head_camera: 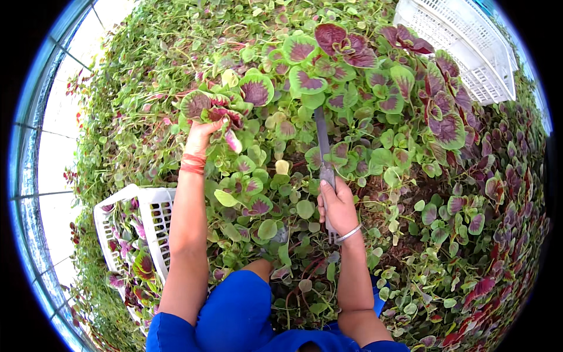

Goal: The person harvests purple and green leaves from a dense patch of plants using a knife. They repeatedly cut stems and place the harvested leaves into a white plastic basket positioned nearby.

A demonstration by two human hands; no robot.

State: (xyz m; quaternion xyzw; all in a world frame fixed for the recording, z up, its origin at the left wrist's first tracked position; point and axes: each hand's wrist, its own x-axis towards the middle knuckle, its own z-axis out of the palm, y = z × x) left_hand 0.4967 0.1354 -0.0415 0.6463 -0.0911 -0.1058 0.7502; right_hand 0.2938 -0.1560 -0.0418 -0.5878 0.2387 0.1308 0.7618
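Note:
My left hand (202, 138) grips a small bunch of amaranth leaves (198, 105), green-edged with dark red centres; the fingers are partly hidden by the leaves. My right hand (338, 207) is closed around the handle of a long, narrow metal blade tool (323, 136). Its blade points away from me, and the tip is hidden beneath standing amaranth leaves (308, 81). The handle's lower end shows beside my wrist. Left of my left forearm stands a white plastic crate (154, 233) holding cut amaranth leaves.
Dense amaranth plants surround me, redder at the right (497, 259). White perforated plastic crates (466, 48) stand at the upper right. A netted structure (26, 167) curves along the left edge. Some bare soil (400, 248) shows right of my right forearm.

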